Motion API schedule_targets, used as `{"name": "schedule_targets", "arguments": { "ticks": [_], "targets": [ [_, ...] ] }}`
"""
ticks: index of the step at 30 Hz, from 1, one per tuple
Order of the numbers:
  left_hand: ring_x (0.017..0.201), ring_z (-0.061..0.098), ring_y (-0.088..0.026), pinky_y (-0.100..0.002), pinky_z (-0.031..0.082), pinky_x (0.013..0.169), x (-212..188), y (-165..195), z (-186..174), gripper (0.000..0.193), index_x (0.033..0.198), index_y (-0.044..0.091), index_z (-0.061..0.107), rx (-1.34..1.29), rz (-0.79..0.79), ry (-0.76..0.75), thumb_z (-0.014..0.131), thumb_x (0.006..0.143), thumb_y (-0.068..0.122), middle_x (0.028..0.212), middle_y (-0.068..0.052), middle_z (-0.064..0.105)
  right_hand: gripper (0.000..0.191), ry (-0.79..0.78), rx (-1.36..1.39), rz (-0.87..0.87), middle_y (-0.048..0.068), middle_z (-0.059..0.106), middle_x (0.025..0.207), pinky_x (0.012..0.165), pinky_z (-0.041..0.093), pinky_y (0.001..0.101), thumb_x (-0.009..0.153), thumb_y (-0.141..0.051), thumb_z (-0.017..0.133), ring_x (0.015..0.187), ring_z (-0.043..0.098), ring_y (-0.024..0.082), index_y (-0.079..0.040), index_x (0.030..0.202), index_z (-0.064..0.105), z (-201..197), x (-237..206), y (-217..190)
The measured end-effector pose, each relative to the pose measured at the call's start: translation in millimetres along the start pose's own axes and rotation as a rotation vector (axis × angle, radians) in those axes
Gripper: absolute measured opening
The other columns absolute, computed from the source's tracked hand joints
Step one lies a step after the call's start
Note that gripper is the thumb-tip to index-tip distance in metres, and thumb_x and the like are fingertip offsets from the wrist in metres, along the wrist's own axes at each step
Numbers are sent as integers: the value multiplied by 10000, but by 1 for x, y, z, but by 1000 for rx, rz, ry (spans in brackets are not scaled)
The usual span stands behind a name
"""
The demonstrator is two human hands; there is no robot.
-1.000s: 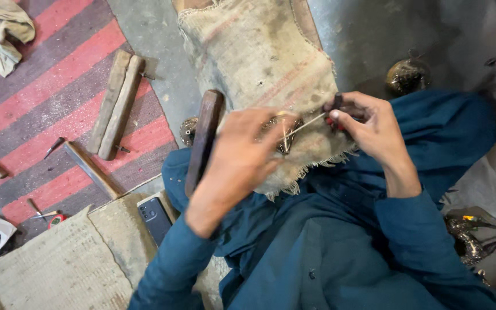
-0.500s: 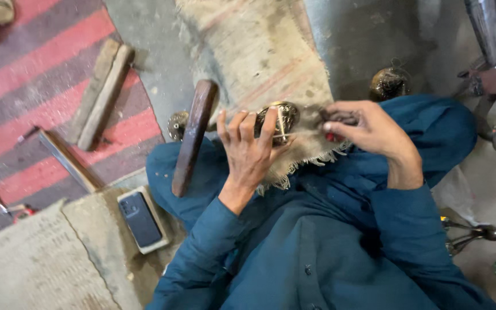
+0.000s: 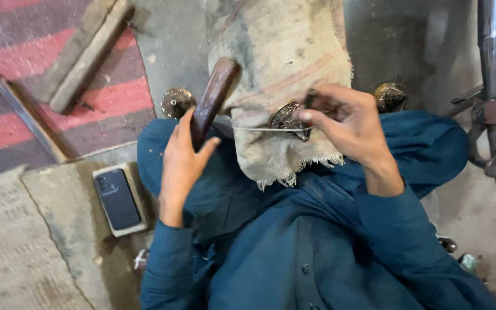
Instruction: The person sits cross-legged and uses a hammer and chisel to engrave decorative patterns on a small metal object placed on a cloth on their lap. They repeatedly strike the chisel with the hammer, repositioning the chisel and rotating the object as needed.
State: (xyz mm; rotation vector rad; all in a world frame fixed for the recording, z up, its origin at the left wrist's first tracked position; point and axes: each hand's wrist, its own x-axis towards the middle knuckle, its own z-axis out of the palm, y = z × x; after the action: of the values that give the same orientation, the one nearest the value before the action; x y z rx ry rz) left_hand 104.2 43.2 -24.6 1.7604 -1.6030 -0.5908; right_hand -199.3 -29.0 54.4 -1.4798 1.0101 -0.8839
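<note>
My left hand (image 3: 183, 154) grips the lower end of a dark brown wooden stick (image 3: 213, 97) that slants up to the right over my knee. My right hand (image 3: 340, 117) pinches a small round engraved metal piece (image 3: 285, 117) against the burlap sack (image 3: 282, 69) on my lap. A thin metal rod (image 3: 259, 129) runs left from under that piece. Two round brass discs lie on the ground, one (image 3: 176, 102) left of the stick, the other (image 3: 390, 96) just right of my right hand.
A black phone (image 3: 117, 198) rests on a small block at lower left, beside folded burlap (image 3: 24, 247). Wooden sticks (image 3: 81, 54) and a metal strip (image 3: 27, 117) lie on a red striped mat. Metal pipes and machine parts (image 3: 495, 109) stand at right.
My left hand left the metal piece and moved left to take hold of the wooden stick. My right hand stays on the piece. The view has shifted right and closer.
</note>
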Motion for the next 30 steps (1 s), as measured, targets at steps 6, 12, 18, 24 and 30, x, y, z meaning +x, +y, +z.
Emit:
{"name": "schedule_targets", "arguments": {
  "ticks": [6, 12, 18, 24, 30],
  "targets": [
    [999, 723, -373, -425, 563, 857, -36, 0, 4, 557, 1383, 36, 504, -338, -146, 30, 744, 887, 115, 1115, -219, 702, 221, -161, -178, -7, 106, 737, 1089, 914, 626, 285, 996, 46, 695, 1048, 730, 156, 63, 1212, 651, 27, 22, -13],
    [906, 764, -353, -409, 579, 792, -54, 26, -8, 535, 1336, 59, 472, -446, -353, -64, 689, 849, 101, 978, -216, 717, 271, -213, -486, -148, 118, 776, 1077, 854, 624, 280, 975, 25, 732, 1016, 753, 151, 42, 1240, 678, 35, 25, -23],
    [1065, 675, -461, -471, 549, 859, -44, 24, -27, 661, 1411, 86, 474, -276, -86, -13, 705, 795, 15, 1150, -243, 689, 286, -245, -575, -186, 121, 779, 1069, 840, 632, 270, 967, 10, 748, 998, 771, 163, 23, 1246, 689, 36, 27, -26],
    [1247, 610, -430, -469, 520, 1003, -32, 30, -35, 822, 1542, 121, 399, -212, 170, 53, 706, 795, -33, 1375, -220, 614, 276, -231, -601, -256, 122, 774, 1083, 857, 620, 271, 966, 23, 756, 997, 766, 169, 28, 1236, 698, 37, 23, -23],
    [1013, 585, -360, -476, 458, 888, -23, 33, -42, 869, 1574, 222, 446, 171, 237, 63, 739, 794, -27, 1029, -130, 554, 252, -200, -663, -228, 96, 776, 1001, 779, 607, 260, 943, -8, 797, 889, 759, 139, -9, 1185, 728, 37, 21, -21]
  ]
}}
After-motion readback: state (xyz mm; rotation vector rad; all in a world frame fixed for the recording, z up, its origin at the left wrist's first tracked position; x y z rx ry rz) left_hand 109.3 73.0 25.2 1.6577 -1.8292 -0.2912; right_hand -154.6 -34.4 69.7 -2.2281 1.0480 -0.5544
